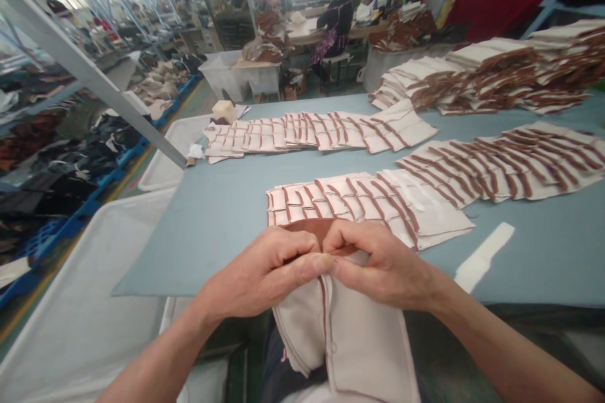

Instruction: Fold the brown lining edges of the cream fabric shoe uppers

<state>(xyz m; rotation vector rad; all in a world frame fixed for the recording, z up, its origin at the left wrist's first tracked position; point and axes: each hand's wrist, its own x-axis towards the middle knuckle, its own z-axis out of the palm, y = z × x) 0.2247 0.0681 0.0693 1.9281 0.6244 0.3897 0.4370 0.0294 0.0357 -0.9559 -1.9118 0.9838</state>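
Observation:
My left hand (267,271) and my right hand (378,264) meet at the near edge of the blue table (212,220). Both are closed, pinching the top of a cream fabric piece (350,340) with brown trim. The piece hangs down over my lap. Just beyond my hands lies a fanned row of similar cream and brown pieces (359,201).
More fanned rows (312,132) (510,164) and tall stacks (496,69) of the same pieces cover the far and right table. A white strip (484,255) lies to the right. White trays (80,315) stand on the left. People sit at tables in the background.

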